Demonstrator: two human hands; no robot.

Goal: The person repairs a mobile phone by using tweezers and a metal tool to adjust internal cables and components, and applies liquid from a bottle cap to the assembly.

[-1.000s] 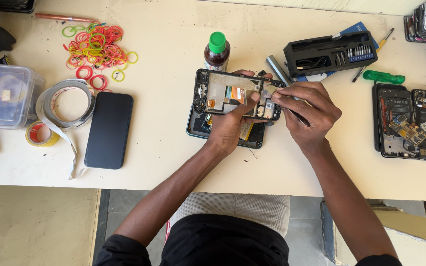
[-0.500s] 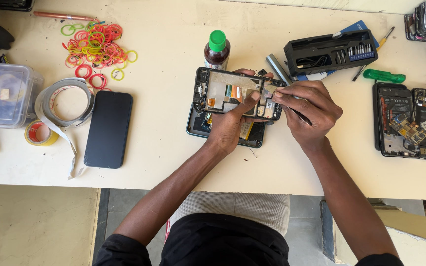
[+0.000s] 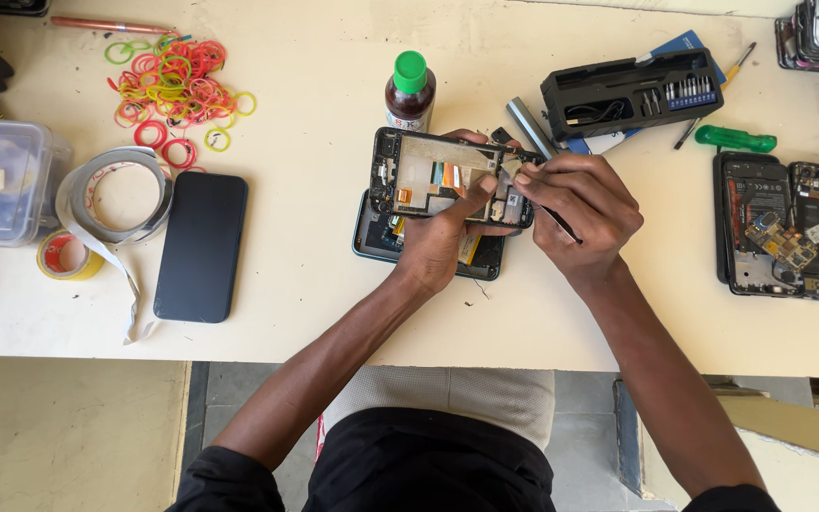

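Black bit case [image 3: 632,92] holds driver bits; clear box [image 3: 7,180] at surface [image 3: 334,294] edge. Left hand [image 3: 443,237] fingers closed on open phone [image 3: 447,178], mid-surface. Right hand [image 3: 580,209] fingers pinch thin tool [image 3: 561,226] at phone's right end.

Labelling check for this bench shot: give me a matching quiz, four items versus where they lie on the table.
Items:
1. rubber bands
2. green-handled screwdriver
3. tape roll
4. green-capped bottle

Places:
A. just above the opened phone
B. far left, beside the black phone
C. upper left, in a loose pile
D. right, below the bit case

Pairs: 1-C, 2-D, 3-B, 4-A
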